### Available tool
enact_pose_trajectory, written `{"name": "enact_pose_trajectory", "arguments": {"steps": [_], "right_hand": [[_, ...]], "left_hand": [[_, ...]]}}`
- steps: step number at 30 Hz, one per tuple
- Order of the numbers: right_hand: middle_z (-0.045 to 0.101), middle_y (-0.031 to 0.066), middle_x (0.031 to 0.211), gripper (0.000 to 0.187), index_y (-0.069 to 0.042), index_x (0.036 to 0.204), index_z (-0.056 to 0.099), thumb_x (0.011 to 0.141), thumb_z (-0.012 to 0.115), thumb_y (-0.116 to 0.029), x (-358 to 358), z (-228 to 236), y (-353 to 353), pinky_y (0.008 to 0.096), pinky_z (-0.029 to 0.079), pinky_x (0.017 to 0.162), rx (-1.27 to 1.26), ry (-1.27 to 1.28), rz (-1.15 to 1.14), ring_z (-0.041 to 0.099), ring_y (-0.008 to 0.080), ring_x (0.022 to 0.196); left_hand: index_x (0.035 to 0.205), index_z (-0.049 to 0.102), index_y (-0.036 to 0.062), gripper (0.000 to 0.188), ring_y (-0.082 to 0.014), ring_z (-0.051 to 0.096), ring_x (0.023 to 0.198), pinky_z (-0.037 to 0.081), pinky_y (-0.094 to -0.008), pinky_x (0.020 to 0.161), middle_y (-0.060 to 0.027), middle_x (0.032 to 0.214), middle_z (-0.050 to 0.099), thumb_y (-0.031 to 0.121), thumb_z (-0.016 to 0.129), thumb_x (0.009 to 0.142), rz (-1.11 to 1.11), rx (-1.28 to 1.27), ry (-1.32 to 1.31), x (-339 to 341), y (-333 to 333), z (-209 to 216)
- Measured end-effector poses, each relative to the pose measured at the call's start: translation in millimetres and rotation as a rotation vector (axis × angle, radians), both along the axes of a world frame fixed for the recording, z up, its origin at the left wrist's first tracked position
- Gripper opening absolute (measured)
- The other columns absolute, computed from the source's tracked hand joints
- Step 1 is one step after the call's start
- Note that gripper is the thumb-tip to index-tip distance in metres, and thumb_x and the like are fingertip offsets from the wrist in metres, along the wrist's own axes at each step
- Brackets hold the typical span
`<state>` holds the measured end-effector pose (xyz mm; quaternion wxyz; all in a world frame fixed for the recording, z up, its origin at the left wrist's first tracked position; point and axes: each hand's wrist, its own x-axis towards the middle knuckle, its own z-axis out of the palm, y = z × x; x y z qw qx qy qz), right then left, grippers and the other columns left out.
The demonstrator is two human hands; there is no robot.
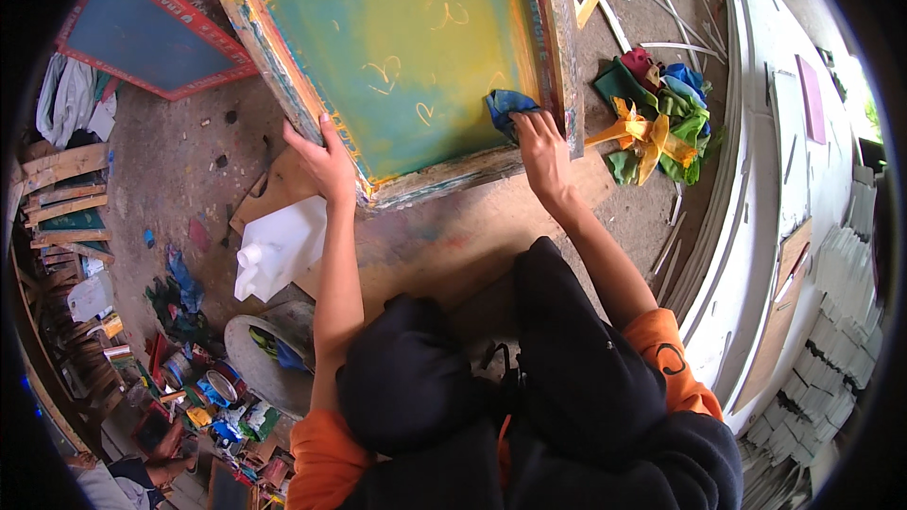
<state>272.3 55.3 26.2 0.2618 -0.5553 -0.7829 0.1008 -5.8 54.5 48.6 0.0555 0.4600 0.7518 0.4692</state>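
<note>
A wooden screen-printing frame [543, 146], stained with paint, stands tilted in front of me. Its mesh [378, 47] is smeared blue-green and yellow, with pale letter shapes on it. My left hand [326, 162] grips the lower left side of the frame, thumb on the inner edge. In the lower right corner of the mesh, my right hand [543, 156] presses a bunched blue rag [508, 110] against the surface. Below the left corner of the frame, beside my left forearm, lies a white plastic jug [283, 250].
Colourful rags [661, 113] lie in a heap at right, beside stacked white boards [756, 179]. A red-taped screen [151, 28] leans at upper left. Paint cans [222, 385], a round bucket [250, 349] and wood pieces [66, 194] crowd the left. Another person [132, 482] is at lower left.
</note>
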Motion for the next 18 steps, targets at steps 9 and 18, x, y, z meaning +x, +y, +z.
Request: {"name": "enact_pose_trajectory", "arguments": {"steps": [9, 18], "right_hand": [[0.054, 0.013, 0.084, 0.011, -0.003, 0.082, 0.057, 0.073, 0.054, 0.001, -43.4, -15.9, 2.8, 0.0385, 0.045, 0.072, -0.047, 0.069, 0.154, 0.051, 0.0303, 0.084], [0.055, 0.0125, 0.08, 0.009, -0.004, 0.081, 0.058, 0.073, 0.058, -0.001, -21.9, -17.9, 12.0, 0.039, 0.044, 0.071, -0.026, 0.06, -0.183, 0.052, 0.0308, 0.08]], "left_hand": [[0.124, 0.031, 0.0033, 0.049, -0.0395, 0.058, 0.086, 0.045, -0.0442, 0.067, -0.0261, 0.1, 0.056, 0.026, 0.053, 0.087, -0.029, 0.046, 0.021, -2.9, 2.6, -8.0], [0.124, 0.032, -0.0004, 0.049, -0.04, 0.053, 0.097, 0.043, -0.0438, 0.076, -0.0272, 0.11, 0.05, 0.021, 0.054, 0.086, 0.013, 0.029, -0.022, -5.9, 2.6, -13.1]]}}
